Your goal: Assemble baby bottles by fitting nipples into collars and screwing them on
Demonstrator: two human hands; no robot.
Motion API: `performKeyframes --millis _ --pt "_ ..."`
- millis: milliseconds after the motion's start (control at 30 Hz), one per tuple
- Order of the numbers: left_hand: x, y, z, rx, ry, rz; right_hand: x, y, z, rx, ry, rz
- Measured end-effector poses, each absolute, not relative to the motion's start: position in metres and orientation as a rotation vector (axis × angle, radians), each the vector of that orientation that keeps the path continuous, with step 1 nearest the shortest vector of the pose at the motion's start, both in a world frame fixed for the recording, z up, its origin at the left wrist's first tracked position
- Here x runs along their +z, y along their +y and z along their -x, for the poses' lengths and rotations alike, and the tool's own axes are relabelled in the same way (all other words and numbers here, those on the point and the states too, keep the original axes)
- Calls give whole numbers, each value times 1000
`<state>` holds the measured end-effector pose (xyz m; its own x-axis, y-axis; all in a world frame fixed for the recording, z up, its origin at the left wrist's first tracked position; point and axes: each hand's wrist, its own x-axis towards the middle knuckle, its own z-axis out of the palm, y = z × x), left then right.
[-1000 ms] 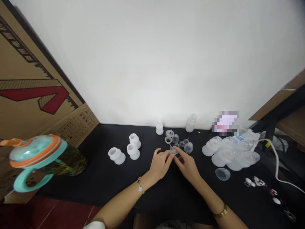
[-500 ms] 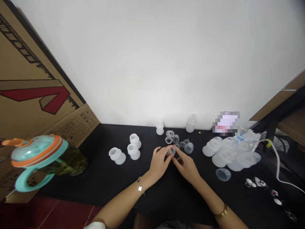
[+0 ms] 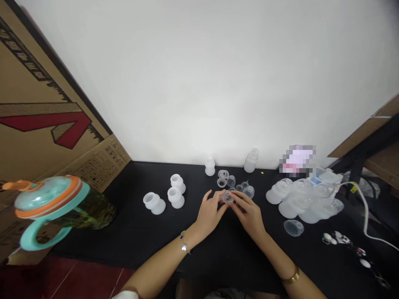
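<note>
Between my fingertips is a small clear plastic ring [image 3: 227, 197], like a baby-bottle collar; a nipple may sit inside it, but that is too small to tell. My left hand [image 3: 209, 214] pinches its left side. From the right, the fingers of my right hand [image 3: 250, 216] grip the same piece. Just beyond my hands lie loose clear rings [image 3: 221, 182], a nipple-like part [image 3: 230, 181] and a clear dome cap [image 3: 248, 191]. Three open white bottles [image 3: 176, 197] stand to the left of my hands.
One white bottle [image 3: 210, 167] and a capped bottle [image 3: 250, 161] stand by the wall. Several capped bottles [image 3: 291, 205] cluster at right, near a clear cap [image 3: 294, 228], a white cable [image 3: 365, 216] and a beaded strand [image 3: 343, 238]. A large turquoise-lidded jug [image 3: 52, 207] and cardboard box [image 3: 62, 124] occupy the left.
The clear ring has tilted and moved slightly right, showing more of its opening. My right fingers have shifted around its edge. The bottles stay where they were.
</note>
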<state>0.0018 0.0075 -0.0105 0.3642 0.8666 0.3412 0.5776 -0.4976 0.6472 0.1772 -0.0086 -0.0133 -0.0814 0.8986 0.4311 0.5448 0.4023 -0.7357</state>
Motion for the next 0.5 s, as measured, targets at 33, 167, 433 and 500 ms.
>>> performKeyframes --millis 33,167,433,500 --pt "-10 7 -2 929 1241 -2208 -12 -9 -177 480 -1744 1259" --pt "-7 5 -3 926 1218 -2189 -6 -11 -177 499 -1654 1279" --pt "-2 0 -4 959 1211 -2162 -5 -6 -177 978 -1305 1318" --pt "-2 1 -3 970 1217 -2166 -6 -4 -177 1093 -1277 1294"
